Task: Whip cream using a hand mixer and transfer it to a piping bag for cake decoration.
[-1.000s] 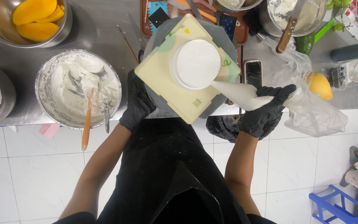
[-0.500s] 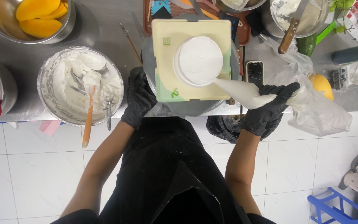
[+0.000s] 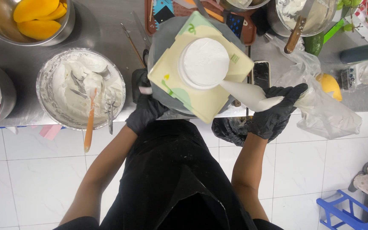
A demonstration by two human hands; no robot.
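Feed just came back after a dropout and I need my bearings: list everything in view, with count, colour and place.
Cake: one, white, round, centre, on the board.
Square board: one, pale yellow, on the turntable.
Turntable: one, grey, centre of counter.
Piping bag: one, white, tip at the cake's side.
Cream bowl: one, metal, white cream, left; orange spatula in it.
Mango bowl: one, metal, yellow pieces, top left.
Plastic bag: one, clear, right edge of counter.
Stool: one, blue, floor, bottom right.
Left hand: black glove, at the turntable's edge.
Right hand: black glove, gripping the piping bag.
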